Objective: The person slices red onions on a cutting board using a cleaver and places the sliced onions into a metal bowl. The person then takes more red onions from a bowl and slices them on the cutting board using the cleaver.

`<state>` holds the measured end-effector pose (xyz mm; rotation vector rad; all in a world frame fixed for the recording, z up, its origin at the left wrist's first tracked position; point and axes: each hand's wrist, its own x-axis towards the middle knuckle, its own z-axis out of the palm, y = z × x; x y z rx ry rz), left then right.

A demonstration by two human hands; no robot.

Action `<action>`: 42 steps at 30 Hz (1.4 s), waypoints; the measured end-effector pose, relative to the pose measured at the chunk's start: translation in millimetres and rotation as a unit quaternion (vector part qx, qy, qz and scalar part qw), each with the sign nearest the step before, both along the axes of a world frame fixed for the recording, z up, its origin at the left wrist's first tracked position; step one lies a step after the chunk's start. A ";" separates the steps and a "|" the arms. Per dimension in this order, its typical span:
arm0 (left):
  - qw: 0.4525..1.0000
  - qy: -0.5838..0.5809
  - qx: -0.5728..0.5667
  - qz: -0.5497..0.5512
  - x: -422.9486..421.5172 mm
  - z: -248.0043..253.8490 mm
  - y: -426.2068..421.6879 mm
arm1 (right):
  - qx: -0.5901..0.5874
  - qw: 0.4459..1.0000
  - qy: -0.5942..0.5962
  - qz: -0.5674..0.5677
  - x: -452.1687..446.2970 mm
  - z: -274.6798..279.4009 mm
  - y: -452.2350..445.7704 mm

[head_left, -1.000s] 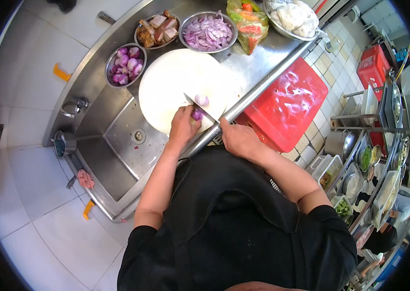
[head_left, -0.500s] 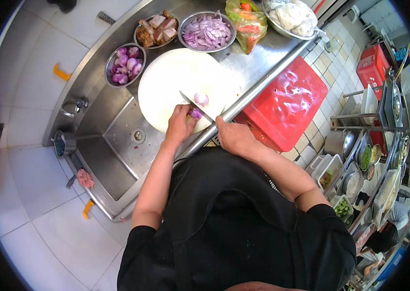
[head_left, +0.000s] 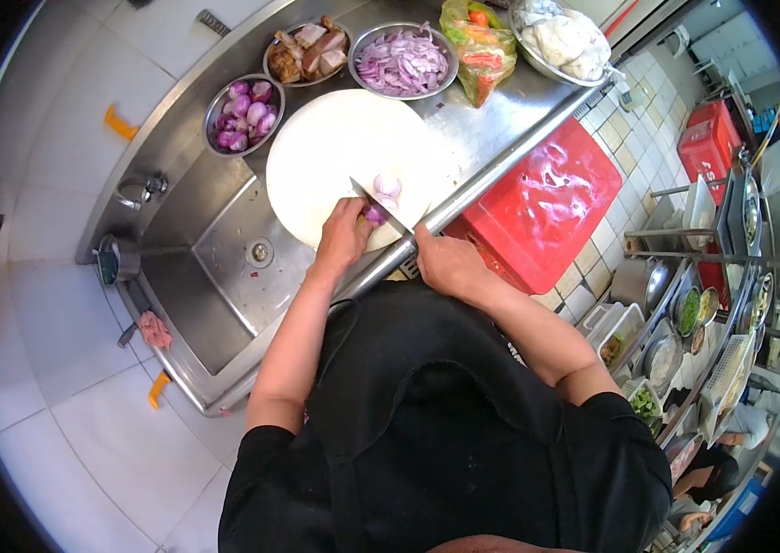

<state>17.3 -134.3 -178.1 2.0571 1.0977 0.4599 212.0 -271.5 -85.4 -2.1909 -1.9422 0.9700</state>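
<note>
A round white cutting board point(head_left: 325, 147) lies on the steel counter beside the sink. My left hand point(head_left: 344, 233) presses a purple onion point(head_left: 373, 216) against the board's near edge, fingers curled round it. In my right hand point(head_left: 445, 261) is the handle of a kitchen knife point(head_left: 376, 200), whose blade lies across the board next to the onion. Pale onion slices point(head_left: 387, 187) rest just beyond the blade. Beyond the board stand a bowl of peeled purple onions point(head_left: 244, 118), a bowl of meat chunks point(head_left: 309, 53) and a bowl of sliced purple onion point(head_left: 403, 63).
The sink basin point(head_left: 224, 267) with its tap point(head_left: 143, 189) is at the left. A plastic bag of vegetables point(head_left: 478, 51) and a bowl of whitish food point(head_left: 565, 44) sit at the counter's far end. A red bin point(head_left: 547, 203) stands by the counter's right edge; shelves hold containers farther right.
The view has shifted slightly. The pale slices past the blade have spread a little; both hands keep nearly the same place and grip.
</note>
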 end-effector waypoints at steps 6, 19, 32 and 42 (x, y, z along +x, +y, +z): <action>1.000 -0.006 0.012 -0.002 -0.4 -1.5 1.2 | 0.016 1.000 -0.002 0.001 -1.0 5.7 2.7; 0.998 -0.040 0.043 -0.012 -3.3 -5.4 -1.3 | 0.022 1.000 -0.005 -0.002 9.6 -24.3 10.2; 0.988 0.008 -0.073 0.135 5.4 -11.9 12.9 | 0.096 0.995 -0.004 0.004 23.5 -27.2 41.6; 0.995 -0.077 -0.056 0.043 -3.3 -7.8 6.1 | 0.037 0.999 -0.007 -0.001 0.9 -6.9 10.0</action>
